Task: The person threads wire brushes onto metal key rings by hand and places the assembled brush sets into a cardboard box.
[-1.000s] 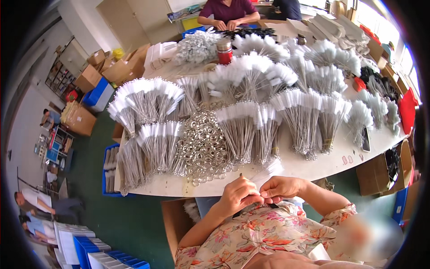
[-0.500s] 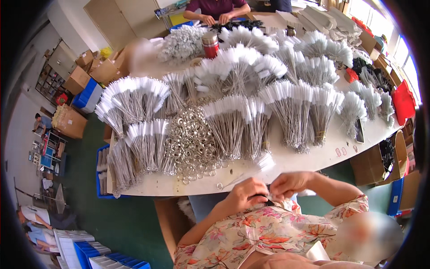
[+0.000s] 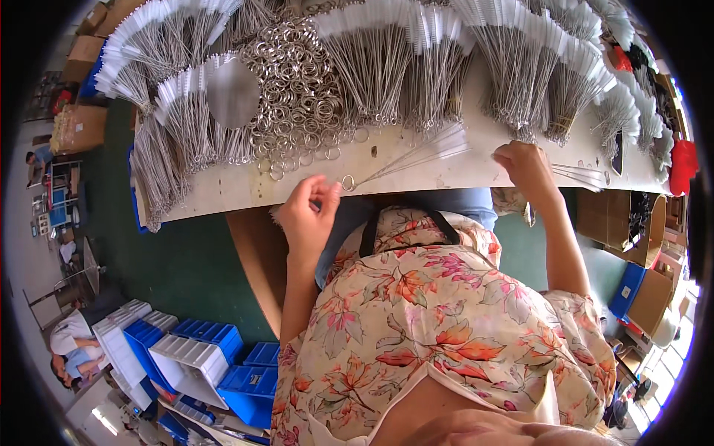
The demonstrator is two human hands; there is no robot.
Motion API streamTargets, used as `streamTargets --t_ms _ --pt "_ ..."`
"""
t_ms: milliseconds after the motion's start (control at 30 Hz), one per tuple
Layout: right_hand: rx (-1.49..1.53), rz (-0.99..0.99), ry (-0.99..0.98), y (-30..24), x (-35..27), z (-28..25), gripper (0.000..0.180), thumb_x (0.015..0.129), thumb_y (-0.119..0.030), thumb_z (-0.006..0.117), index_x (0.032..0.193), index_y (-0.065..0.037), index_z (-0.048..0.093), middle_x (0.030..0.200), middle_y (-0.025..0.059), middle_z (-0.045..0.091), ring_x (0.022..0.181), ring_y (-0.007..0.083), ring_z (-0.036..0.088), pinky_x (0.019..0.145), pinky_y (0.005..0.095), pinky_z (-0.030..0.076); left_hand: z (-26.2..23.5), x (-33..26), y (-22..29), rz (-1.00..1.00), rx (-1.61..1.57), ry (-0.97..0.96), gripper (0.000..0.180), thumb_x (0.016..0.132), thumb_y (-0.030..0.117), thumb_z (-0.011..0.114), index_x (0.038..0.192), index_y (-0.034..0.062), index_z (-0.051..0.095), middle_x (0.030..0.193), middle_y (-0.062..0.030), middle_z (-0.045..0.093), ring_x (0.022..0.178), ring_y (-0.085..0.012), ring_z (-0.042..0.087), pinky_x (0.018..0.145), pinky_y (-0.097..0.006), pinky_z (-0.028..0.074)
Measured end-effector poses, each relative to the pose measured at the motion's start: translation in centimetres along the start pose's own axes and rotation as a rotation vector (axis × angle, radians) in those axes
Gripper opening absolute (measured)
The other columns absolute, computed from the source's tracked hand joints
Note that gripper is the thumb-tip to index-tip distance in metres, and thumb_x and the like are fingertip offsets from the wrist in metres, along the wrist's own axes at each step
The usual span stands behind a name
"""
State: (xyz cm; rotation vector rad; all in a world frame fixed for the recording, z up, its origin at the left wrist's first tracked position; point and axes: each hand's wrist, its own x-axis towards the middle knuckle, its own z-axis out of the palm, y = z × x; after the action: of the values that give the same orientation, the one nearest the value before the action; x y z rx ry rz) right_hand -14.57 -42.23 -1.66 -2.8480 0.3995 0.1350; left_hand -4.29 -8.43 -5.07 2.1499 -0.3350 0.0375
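My left hand (image 3: 306,215) is raised at the table's front edge, fingers loosely curled with a gap between thumb and forefinger; nothing shows in it. Right beside its fingertips lies a metal split ring (image 3: 348,182), at the end of a small fan of wire-stemmed brushes (image 3: 416,157) with pale bristle tips. Over the table edge to the right, my right hand (image 3: 525,169) has its fingers pinched together; whatever they hold, if anything, is hidden. Next to its wrist lies another small bunch of thin brushes (image 3: 580,175).
A heap of loose split rings (image 3: 297,89) lies on the table (image 3: 245,195) between thick bundles of brushes (image 3: 364,59). Toward the right are a dark phone-like slab (image 3: 617,154) and a red bag (image 3: 683,167). Below stand blue and white bins (image 3: 197,349) and a cardboard box (image 3: 610,215).
My hands, earlier together in front of my body, are now apart: the left has gone left, the right toward the table on the right. The view has tilted down.
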Motion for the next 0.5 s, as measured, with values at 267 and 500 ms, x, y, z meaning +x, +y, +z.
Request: streamTargets --t_ms 267,500 --pt "0.659 -0.536 0.029 -13.6 0.8 2.7 0.008 0.076 -0.008 0.066 0.081 -0.002 0.063 0.092 0.0084 0.06 0.069 0.0251 0.061 0.062 0.0325 0.049 1.1 -0.1 1.3 0.143 0.06 -0.079 0.011 0.079 0.007 0.063 0.073 0.0042 0.055 0.082 -0.0068 0.062 0.062 -0.0136 0.059 0.054 -0.026 0.046" --pt "0.727 -0.659 -0.11 -17.5 2.4 0.6 0.01 0.077 -0.013 0.064 0.082 -0.005 0.064 0.082 0.0096 0.063 0.066 0.0271 0.06 0.06 0.0345 0.048 -4.0 1.4 4.6 0.097 -0.622 -0.094 0.003 0.08 -0.004 0.06 0.083 -0.002 0.06 0.1 -0.0148 0.061 0.079 -0.0137 0.062 0.065 -0.021 0.051"
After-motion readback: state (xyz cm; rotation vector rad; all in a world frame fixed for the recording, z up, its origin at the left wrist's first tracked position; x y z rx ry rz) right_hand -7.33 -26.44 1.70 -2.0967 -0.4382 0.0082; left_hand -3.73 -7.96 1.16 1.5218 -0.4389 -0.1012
